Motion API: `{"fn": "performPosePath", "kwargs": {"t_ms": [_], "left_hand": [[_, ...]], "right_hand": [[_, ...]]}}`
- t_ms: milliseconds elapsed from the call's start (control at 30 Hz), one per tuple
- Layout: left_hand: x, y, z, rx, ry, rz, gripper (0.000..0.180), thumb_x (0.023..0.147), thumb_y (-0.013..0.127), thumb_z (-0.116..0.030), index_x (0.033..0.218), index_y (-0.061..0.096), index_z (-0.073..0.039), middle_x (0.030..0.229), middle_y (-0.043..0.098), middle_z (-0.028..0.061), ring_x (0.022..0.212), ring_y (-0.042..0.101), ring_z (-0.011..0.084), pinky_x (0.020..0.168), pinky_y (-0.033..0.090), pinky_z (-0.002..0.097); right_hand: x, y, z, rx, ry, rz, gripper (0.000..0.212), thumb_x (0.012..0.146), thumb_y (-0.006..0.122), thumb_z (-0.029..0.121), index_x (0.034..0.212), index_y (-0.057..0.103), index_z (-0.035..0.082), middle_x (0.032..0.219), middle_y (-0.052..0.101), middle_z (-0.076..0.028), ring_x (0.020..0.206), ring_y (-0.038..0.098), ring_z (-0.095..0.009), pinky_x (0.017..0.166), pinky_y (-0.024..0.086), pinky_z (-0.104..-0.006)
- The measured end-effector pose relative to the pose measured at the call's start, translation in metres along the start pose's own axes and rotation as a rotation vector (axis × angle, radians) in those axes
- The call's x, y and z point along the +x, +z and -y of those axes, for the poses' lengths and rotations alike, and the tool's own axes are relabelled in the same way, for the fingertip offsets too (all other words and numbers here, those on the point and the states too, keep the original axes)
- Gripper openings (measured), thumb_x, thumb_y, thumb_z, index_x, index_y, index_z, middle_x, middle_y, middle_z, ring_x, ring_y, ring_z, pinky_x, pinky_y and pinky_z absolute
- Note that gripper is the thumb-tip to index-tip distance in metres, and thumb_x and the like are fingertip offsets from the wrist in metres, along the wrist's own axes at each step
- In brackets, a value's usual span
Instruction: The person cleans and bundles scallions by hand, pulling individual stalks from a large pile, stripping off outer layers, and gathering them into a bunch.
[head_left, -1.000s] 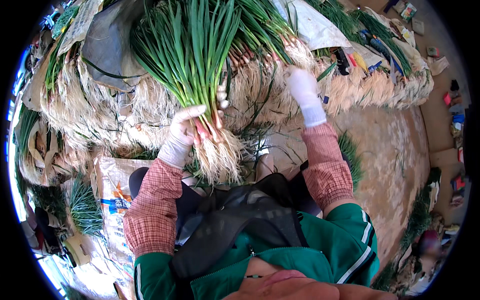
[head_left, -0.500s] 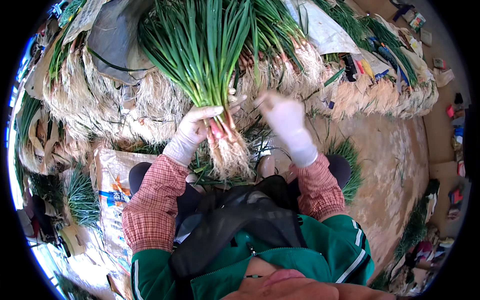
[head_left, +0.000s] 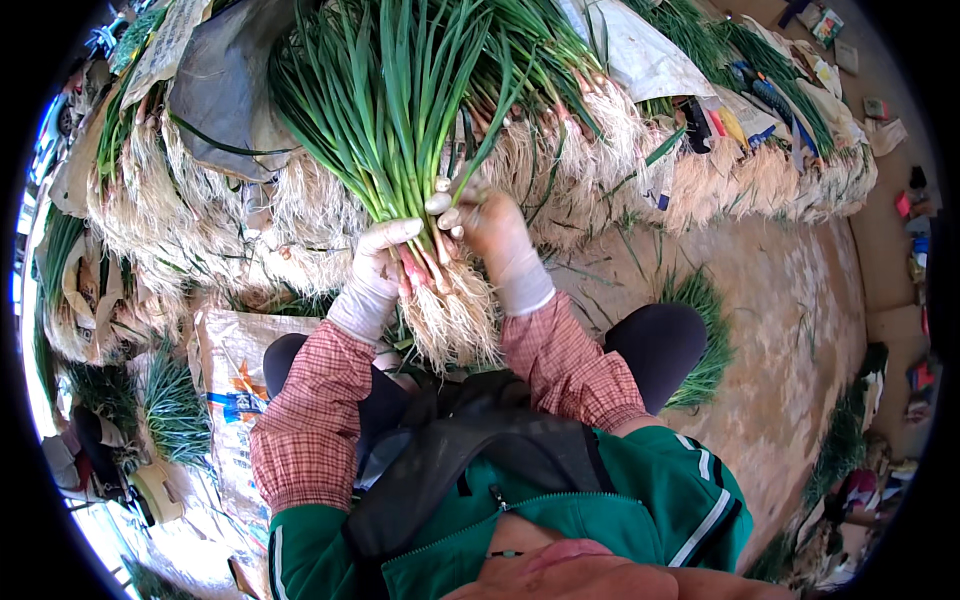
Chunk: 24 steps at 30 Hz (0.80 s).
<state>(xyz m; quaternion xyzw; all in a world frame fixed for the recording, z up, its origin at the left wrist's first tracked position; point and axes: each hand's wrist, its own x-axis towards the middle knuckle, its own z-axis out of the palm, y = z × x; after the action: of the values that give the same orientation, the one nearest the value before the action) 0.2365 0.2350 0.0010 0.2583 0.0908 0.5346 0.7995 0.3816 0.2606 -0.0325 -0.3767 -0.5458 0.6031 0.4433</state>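
The bunch of green onions [head_left: 415, 185] was held between the two hands. Its lower stems were wrapped by the closed fingers of the left hand [head_left: 376, 262], with roots [head_left: 450, 320] hanging below and leaves spread toward the larger pile of onions [head_left: 600, 125]. The right hand [head_left: 502, 240] was set close against its right side, blurred; whether a stalk was gripped there could not be told.
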Motion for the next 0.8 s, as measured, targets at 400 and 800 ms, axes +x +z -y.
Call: {"fn": "performPosePath", "kwargs": {"t_ms": [400,800], "left_hand": [[0.002,0.003,-0.033,0.032,0.174,-0.011,0.053,0.072,0.067,-0.025,0.116,0.050,0.000,0.103,0.056,0.0084,0.099,0.055,0.0256,0.098,0.043,0.0419],[-0.001,0.006,-0.024,0.024,0.123,-0.083,0.055,0.079,0.063,-0.014,0.127,0.043,0.003,0.101,0.054,0.0101,0.076,0.063,0.0262,0.074,0.056,0.0374]], "right_hand": [[0.097,-0.170,0.131,-1.518,-0.202,-0.667,0.021,0.085,0.059,0.019,0.096,0.065,0.003,0.099,0.069,-0.012,0.084,0.065,-0.026,0.076,0.051,-0.0377],[0.025,-0.018,0.047,-0.564,-0.344,-0.139,0.009,0.081,0.062,0.007,0.086,0.066,0.000,0.077,0.065,-0.009,0.068,0.060,-0.016,0.065,0.048,-0.0276]]}}
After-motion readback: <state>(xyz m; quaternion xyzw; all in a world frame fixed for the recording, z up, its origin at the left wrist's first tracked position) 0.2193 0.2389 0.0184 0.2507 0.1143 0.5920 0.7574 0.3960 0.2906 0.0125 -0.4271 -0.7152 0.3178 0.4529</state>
